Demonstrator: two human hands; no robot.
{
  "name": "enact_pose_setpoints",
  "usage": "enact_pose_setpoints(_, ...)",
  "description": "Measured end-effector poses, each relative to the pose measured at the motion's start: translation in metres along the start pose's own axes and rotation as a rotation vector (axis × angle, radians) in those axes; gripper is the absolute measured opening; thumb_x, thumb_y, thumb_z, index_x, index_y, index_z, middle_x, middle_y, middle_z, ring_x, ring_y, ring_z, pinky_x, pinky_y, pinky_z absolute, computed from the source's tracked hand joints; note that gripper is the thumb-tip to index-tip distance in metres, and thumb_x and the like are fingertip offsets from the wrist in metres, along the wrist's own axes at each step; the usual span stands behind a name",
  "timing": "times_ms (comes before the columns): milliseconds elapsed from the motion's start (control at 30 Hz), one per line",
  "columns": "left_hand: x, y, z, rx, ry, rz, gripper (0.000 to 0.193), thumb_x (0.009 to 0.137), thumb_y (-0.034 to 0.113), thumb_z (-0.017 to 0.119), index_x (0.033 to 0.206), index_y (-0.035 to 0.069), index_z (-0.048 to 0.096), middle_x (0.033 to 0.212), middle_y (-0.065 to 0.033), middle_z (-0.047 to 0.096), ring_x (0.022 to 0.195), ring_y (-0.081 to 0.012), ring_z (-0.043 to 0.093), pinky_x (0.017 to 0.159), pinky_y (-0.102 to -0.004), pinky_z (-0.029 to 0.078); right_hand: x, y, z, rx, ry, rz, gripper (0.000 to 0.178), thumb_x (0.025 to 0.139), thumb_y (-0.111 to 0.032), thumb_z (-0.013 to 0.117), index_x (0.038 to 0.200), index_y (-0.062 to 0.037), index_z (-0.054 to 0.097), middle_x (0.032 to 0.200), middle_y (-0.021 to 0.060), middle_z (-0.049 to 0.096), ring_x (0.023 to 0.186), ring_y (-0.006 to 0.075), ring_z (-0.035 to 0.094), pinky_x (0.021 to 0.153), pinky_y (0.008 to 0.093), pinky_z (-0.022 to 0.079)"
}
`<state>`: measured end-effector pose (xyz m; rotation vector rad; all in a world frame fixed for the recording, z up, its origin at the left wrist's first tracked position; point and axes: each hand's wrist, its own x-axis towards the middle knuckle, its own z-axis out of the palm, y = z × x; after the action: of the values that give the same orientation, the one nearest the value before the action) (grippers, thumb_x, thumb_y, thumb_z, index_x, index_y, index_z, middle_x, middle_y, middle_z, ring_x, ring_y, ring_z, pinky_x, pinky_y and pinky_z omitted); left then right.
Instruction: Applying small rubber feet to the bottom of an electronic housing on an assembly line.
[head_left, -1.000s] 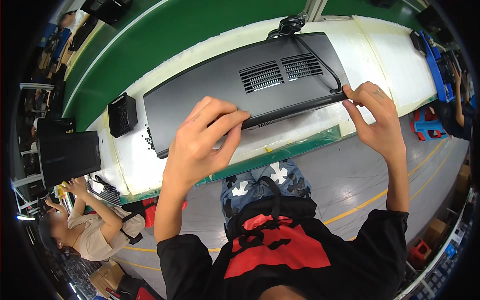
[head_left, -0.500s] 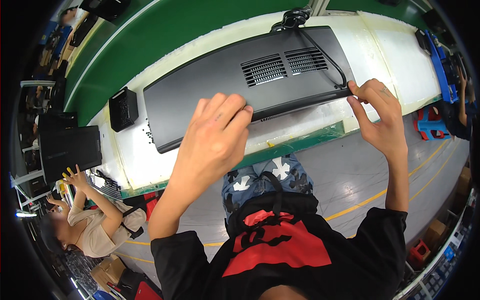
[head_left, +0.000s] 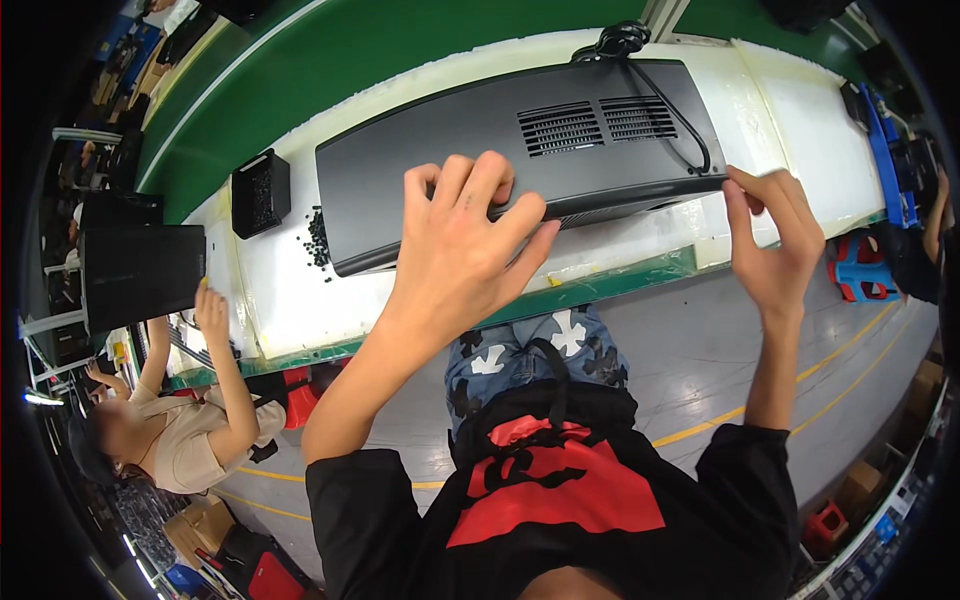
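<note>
A long black housing (head_left: pixel 420 130) lies on the white bench, with slotted vents in its top and a black cable (head_left: pixel 682 118) coming out near its right end. My left hand (head_left: pixel 465 225) is over its near edge, left of the middle. The fingers are bent and spread, and the thumb stands apart. Their tips are partly hidden, so whether they press on the housing does not show. At the near right corner, my right hand (head_left: pixel 775 220) has its thumb and index finger closed on the edge. Anything small between those fingertips is hidden.
Left of the housing stands a black bin (head_left: pixel 262 195) of small dark pieces, with more pieces (head_left: pixel 318 240) loose beside it. The coiled cable (head_left: pixel 620 40) rests behind. A co-worker (head_left: pixel 190 440) handles a black panel (head_left: pixel 145 275) at far left. A blue-and-red stool (head_left: pixel 862 268) is at right.
The housing sits farther right in view, and more of its near side shows. My left hand's fingers have spread out. My right hand stays at the corner. The co-worker's hand has moved right.
</note>
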<state>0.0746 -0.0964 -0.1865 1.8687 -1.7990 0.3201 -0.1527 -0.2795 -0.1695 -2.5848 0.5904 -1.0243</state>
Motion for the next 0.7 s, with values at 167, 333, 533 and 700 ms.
enact_pose_setpoints(167,-0.003,-0.002,-0.006,-0.020,0.005,-0.003,0.020,0.079,0.019,0.077,0.091,0.011,0.063,0.090,-0.0044,0.048,0.086,-0.0233,0.050,0.079,-0.0408,0.035,0.008,-0.065,0.039,0.120,-0.026,-0.297,0.029,0.075,0.002,0.072,0.103,-0.0038,0.073,0.090,0.0086,0.065,0.084,0.0255,0.063,0.077,0.0349,0.048)
enact_pose_setpoints(333,-0.041,-0.001,-0.014,-0.108,0.141,-0.121,0.041,0.075,0.006,0.079,0.113,0.005,0.067,0.117,-0.0079,0.063,0.109,-0.0284,0.059,0.096,-0.0440,0.043,0.016,-0.062,0.086,0.159,-0.042,-0.345,0.031,0.074,-0.002,0.074,0.104,-0.0063,0.074,0.099,0.0065,0.066,0.092,0.0271,0.062,0.084,0.0395,0.048)
enact_pose_setpoints(533,-0.166,0.045,0.010,-0.200,0.482,-0.515,0.028,0.072,-0.008,0.069,0.098,0.004,0.072,0.099,-0.0108,0.066,0.090,-0.0298,0.063,0.082,-0.0396,0.050,0.009,-0.067,0.086,0.037,-0.044,-0.408,0.033,0.074,0.003,0.074,0.107,-0.0009,0.074,0.104,0.0090,0.067,0.098,0.0287,0.061,0.086,0.0393,0.048)
enact_pose_setpoints(700,-0.250,0.003,0.015,0.021,0.564,-1.010,0.018,0.084,-0.005,0.069,0.100,0.001,0.069,0.098,-0.0124,0.063,0.090,-0.0281,0.062,0.082,-0.0366,0.050,0.010,-0.058,0.089,-0.014,-0.057,-0.483,0.034,0.078,0.006,0.073,0.112,0.0005,0.073,0.108,0.0104,0.067,0.101,0.0281,0.060,0.089,0.0385,0.048)
